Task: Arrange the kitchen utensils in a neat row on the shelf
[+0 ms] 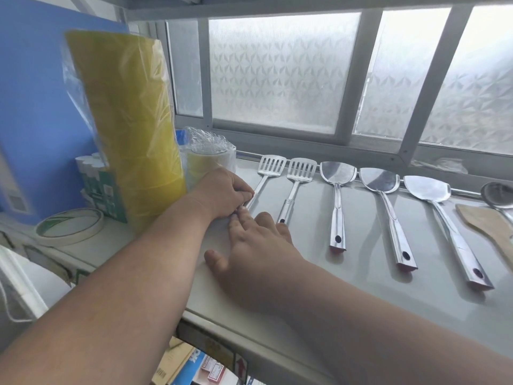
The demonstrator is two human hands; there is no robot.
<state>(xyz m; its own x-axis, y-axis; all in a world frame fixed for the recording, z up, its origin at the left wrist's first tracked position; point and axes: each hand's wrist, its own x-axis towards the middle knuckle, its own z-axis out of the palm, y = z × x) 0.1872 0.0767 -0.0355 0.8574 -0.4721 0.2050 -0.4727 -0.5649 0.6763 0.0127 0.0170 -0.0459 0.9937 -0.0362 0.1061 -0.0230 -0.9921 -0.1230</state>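
Steel utensils lie side by side on the pale shelf, heads toward the window. From the left: a slotted turner, a second slotted turner, then three solid spatulas. A ladle and a wooden spatula sit at the far right edge. My left hand grips the lower handle of the leftmost slotted turner. My right hand lies flat on the shelf with straight fingers, its fingertips touching that handle's end beside the left hand.
A tall yellow roll in plastic wrap stands at the left, with wrapped tape rolls behind it and a white tape ring in front. A blue board leans behind. Frosted windows back the shelf. Boxes sit below.
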